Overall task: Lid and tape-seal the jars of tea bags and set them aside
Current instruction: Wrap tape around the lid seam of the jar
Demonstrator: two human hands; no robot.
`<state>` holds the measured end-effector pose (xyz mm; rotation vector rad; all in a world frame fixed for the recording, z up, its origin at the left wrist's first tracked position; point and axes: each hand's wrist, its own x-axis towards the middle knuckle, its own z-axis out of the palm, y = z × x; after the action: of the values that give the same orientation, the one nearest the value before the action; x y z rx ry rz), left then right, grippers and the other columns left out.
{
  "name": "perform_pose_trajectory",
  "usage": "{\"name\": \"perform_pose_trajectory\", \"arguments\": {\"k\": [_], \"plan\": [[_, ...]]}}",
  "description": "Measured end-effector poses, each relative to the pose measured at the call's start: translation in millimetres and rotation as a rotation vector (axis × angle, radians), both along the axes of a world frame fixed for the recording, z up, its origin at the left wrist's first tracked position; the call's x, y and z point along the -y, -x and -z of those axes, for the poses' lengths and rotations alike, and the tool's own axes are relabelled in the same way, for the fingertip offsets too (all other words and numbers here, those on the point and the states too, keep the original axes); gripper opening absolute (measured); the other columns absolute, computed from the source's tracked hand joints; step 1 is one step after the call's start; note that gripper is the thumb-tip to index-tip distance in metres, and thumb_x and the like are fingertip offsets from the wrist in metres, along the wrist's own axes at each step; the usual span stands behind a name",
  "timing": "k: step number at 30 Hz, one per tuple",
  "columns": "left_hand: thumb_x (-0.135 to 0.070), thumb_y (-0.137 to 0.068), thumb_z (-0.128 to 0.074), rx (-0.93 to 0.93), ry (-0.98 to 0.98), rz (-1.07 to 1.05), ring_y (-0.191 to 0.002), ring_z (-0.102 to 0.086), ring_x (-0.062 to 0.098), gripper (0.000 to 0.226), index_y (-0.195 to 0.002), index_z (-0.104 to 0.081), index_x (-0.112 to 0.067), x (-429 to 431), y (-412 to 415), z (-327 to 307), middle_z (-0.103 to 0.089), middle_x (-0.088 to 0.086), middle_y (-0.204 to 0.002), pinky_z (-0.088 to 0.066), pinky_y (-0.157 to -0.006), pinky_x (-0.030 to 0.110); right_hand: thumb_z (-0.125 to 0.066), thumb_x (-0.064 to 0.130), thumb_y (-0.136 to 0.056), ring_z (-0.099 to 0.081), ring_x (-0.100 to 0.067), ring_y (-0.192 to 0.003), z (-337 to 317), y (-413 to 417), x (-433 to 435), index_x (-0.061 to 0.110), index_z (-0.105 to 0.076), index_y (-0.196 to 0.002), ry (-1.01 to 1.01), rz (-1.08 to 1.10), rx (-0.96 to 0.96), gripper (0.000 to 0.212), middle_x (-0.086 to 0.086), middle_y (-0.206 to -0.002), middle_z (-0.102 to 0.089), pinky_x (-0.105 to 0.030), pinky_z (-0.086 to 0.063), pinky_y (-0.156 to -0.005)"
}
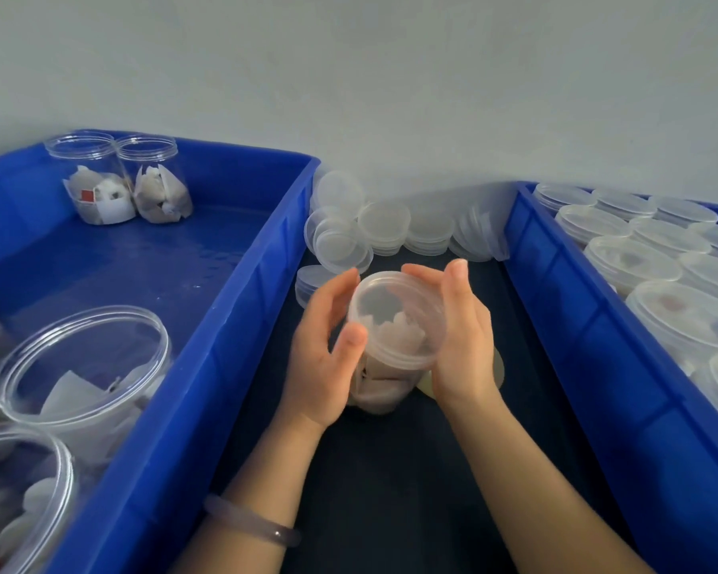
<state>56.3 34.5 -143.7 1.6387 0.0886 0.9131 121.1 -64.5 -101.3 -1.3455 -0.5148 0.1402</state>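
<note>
A clear plastic jar of tea bags (380, 393) stands on the dark tabletop between two blue crates. A translucent lid (394, 321) sits on its mouth. My left hand (322, 350) curls round the jar's left side, thumb against the lid's rim. Around the right side of the lid, my right hand (463, 337) grips with the thumb up and the fingers behind. A pale round disc (499, 366), perhaps a tape roll, lies mostly hidden under my right hand.
The left blue crate (241, 308) holds open jars of tea bags (88, 366), two more at its far corner (121, 180). Lidded jars (635, 267) fill the right blue crate (577, 325). Loose lids (384, 225) are piled against the wall.
</note>
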Motion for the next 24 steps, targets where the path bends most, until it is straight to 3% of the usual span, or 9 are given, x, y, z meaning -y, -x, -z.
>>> {"name": "perform_pose_trajectory", "arguments": {"k": [2, 5, 9, 11, 13, 16, 19, 22, 24], "plan": [[-0.074, -0.081, -0.045, 0.023, 0.037, -0.002, -0.118, -0.057, 0.019, 0.087, -0.129, -0.05, -0.001, 3, 2, -2, -0.06, 0.012, -0.125, -0.046, -0.098, 0.031, -0.044, 0.063, -0.08, -0.068, -0.012, -0.087, 1, 7, -4, 0.029, -0.07, -0.085, 0.0, -0.035, 0.075, 0.043, -0.003, -0.091, -0.073, -0.016, -0.05, -0.073], [-0.056, -0.085, -0.039, 0.04, 0.146, -0.09, -0.1, -0.063, 0.015, 0.052, -0.106, -0.063, -0.015, 8, 2, -5, -0.068, 0.001, -0.103, -0.048, -0.087, 0.034, -0.04, 0.069, -0.072, -0.065, -0.004, -0.097, 4, 11, -9, 0.032, -0.068, -0.094, 0.016, -0.075, 0.069, 0.051, 0.004, -0.099, -0.072, -0.017, -0.049, -0.081], [-0.056, -0.079, -0.038, 0.013, 0.294, -0.135, -0.099, -0.064, 0.022, 0.053, -0.097, -0.067, -0.016, 10, -2, -5, -0.07, 0.005, -0.099, -0.05, -0.088, 0.042, -0.044, 0.063, -0.073, -0.056, -0.002, -0.118, 11, 14, -8, 0.03, -0.052, -0.119, -0.002, -0.107, 0.09, 0.058, 0.007, -0.125, -0.062, -0.02, -0.046, -0.096], [-0.051, -0.081, -0.039, 0.018, 0.25, -0.18, -0.101, -0.063, 0.011, 0.05, -0.106, -0.066, -0.016, 12, -2, -5, -0.069, -0.005, -0.102, -0.049, -0.087, 0.03, -0.047, 0.06, -0.075, -0.059, -0.003, -0.112, 13, 15, -11, 0.027, -0.055, -0.116, -0.009, -0.043, 0.075, 0.053, 0.007, -0.117, -0.066, -0.02, -0.048, -0.092], [-0.036, -0.084, -0.042, 0.041, 0.19, -0.186, -0.109, -0.059, 0.003, 0.047, -0.12, -0.06, -0.012, 11, -1, -7, -0.066, -0.009, -0.113, -0.046, -0.09, 0.019, -0.05, 0.046, -0.084, -0.064, 0.0, -0.096, 14, 15, -14, 0.023, -0.063, -0.105, -0.041, 0.02, 0.072, 0.033, 0.009, -0.099, -0.071, -0.014, -0.048, -0.078], [-0.017, -0.077, -0.04, 0.021, 0.291, -0.087, -0.106, -0.062, 0.005, 0.044, -0.113, -0.064, -0.017, 4, -1, -12, -0.069, -0.006, -0.11, -0.049, -0.085, 0.019, -0.043, 0.026, -0.084, -0.064, 0.003, -0.084, 15, 12, -18, 0.017, -0.067, -0.096, -0.056, 0.048, 0.064, 0.028, 0.012, -0.084, -0.071, -0.009, -0.045, -0.07], [-0.018, -0.075, -0.039, 0.04, 0.29, -0.136, -0.098, -0.063, 0.009, 0.037, -0.1, -0.066, -0.019, 7, -3, -16, -0.069, -0.006, -0.1, -0.05, -0.08, 0.022, -0.038, 0.02, -0.081, -0.063, 0.0, -0.086, 17, 9, -19, 0.012, -0.068, -0.096, -0.025, 0.036, 0.081, 0.034, 0.006, -0.091, -0.07, -0.012, -0.046, -0.074], [-0.028, -0.085, -0.042, 0.036, 0.285, -0.187, -0.103, -0.062, 0.004, 0.031, -0.108, -0.062, -0.023, 11, -1, -14, -0.068, -0.012, -0.103, -0.047, -0.085, 0.018, -0.037, 0.017, -0.077, -0.063, 0.002, -0.088, 16, 8, -18, 0.02, -0.067, -0.096, -0.013, -0.006, 0.061, 0.035, 0.006, -0.095, -0.069, -0.01, -0.046, -0.073], [-0.031, -0.086, -0.043, 0.011, 0.274, -0.198, -0.104, -0.063, 0.006, 0.036, -0.112, -0.063, -0.016, 10, -1, -13, -0.069, -0.008, -0.105, -0.05, -0.088, 0.023, -0.038, 0.018, -0.075, -0.063, 0.001, -0.092, 17, 9, -17, 0.027, -0.065, -0.096, -0.018, -0.025, 0.031, 0.036, 0.006, -0.101, -0.069, -0.01, -0.046, -0.074]]}}
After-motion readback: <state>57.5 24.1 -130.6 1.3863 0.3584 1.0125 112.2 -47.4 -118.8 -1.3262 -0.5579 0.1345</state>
